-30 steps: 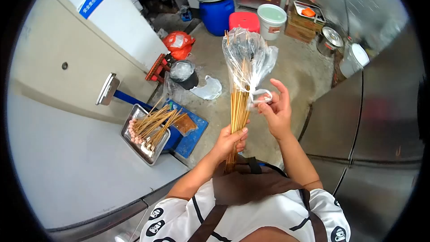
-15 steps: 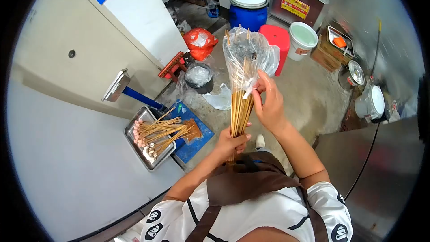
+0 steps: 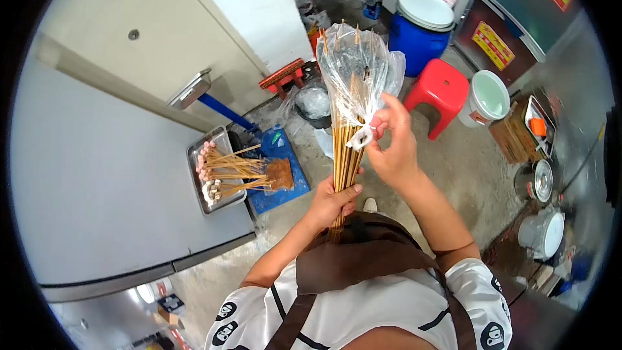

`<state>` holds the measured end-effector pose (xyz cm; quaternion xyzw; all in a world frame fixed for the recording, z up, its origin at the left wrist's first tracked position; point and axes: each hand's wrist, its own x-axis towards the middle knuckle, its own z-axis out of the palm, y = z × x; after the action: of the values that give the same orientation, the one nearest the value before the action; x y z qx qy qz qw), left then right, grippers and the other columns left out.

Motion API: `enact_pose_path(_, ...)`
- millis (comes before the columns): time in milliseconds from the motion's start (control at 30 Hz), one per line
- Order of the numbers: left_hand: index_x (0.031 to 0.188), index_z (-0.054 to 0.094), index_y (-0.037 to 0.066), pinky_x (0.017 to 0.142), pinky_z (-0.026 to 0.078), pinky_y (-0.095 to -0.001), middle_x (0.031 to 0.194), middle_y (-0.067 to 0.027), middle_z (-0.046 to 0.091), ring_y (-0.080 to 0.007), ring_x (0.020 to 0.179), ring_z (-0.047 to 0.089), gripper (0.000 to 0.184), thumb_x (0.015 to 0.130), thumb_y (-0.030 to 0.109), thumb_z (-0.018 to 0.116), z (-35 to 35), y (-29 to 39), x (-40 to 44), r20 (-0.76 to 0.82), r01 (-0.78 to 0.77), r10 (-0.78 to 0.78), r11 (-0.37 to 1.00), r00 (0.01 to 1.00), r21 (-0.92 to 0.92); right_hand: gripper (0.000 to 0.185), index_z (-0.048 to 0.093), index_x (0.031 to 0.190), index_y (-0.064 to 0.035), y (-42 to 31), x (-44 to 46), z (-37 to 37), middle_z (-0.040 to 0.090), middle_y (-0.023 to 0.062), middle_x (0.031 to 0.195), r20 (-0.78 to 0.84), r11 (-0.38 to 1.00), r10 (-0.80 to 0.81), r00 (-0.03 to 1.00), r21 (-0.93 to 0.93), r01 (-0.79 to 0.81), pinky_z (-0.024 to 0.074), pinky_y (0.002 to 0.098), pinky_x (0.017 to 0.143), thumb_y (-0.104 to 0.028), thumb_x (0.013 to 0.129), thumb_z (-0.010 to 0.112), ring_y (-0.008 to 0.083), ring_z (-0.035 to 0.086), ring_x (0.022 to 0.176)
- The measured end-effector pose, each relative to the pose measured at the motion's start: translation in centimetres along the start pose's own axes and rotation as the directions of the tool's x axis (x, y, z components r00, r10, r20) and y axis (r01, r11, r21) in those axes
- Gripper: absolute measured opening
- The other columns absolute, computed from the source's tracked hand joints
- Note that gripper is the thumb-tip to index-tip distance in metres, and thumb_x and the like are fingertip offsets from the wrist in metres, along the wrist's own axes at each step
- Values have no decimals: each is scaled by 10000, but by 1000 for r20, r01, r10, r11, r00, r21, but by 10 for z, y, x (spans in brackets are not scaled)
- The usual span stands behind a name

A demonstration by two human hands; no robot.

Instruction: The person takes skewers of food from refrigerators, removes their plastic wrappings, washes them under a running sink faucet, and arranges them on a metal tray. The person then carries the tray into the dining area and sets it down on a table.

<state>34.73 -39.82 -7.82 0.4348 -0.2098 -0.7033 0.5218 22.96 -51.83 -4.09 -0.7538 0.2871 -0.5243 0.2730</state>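
My left hand (image 3: 335, 203) is wrapped round the lower part of a bundle of thin wooden skewers (image 3: 343, 159), held upright in front of the apron. A clear plastic bag (image 3: 353, 78) covers the top of the bundle and is tied about it with a white knot (image 3: 361, 136). My right hand (image 3: 394, 142) is at the knot's right side, thumb and index finger close to it; the fingertips pinch the bag's plastic there. Left of the bundle, a metal tray (image 3: 192, 167) holds more skewers (image 3: 227, 168) with pink and pale pieces at their ends.
A blue platform scale (image 3: 299, 180) stands beside the tray. Beyond the bundle are a blue barrel (image 3: 418, 42), a red stool (image 3: 444, 84) and a white bucket (image 3: 489, 94). Cardboard boxes (image 3: 508, 139), a lidded metal pot (image 3: 534, 181) and another bucket (image 3: 541, 233) line the right side.
The view has turned to the right, so the surroundings shift. My right hand has moved from the loose end of the tie to the knot; my left hand keeps its grip.
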Motion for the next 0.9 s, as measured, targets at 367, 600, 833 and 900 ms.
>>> enact_pose_path(367, 937, 461, 40, 378, 326, -229, 627, -28, 492, -105, 437, 432, 96, 911, 129, 484, 4, 3, 22, -329, -265, 303, 952, 895, 156, 705, 194, 1344, -18, -3, 20, 56, 523, 67, 688, 43, 937, 217, 975, 270, -220, 428, 268, 526, -57, 777, 612, 147, 516, 559)
enact_pose_path(600, 850, 501, 38, 368, 328, -244, 552, -24, 451, -105, 422, 408, 320, 933, 338, 431, -24, 25, 16, -347, -207, 217, 976, 912, 67, 464, 331, 1225, -45, -18, 18, 50, 478, 29, 636, 504, 920, 96, 858, 285, -270, 386, 269, 504, 28, 799, 500, 130, 460, 525)
enact_pose_path(833, 1083, 449, 34, 399, 335, -226, 654, -38, 454, -96, 452, 392, 380, 922, 377, 459, -57, 40, -1, -282, -227, 156, 944, 947, -241, 421, 372, 1169, -78, -1, 40, 38, 396, -54, 621, 546, 837, 233, 805, 310, -452, 297, 177, 472, 33, 789, 514, 15, 368, 536)
enact_pose_path(900, 1093, 443, 33, 409, 342, -226, 659, -36, 451, -96, 461, 395, 368, 921, 358, 470, -65, 41, -7, -263, -284, 223, 932, 939, -224, 420, 372, 1165, -72, 46, 55, 33, 397, -38, 606, 469, 874, 298, 831, 215, -435, 330, 191, 531, 40, 781, 503, 38, 383, 558)
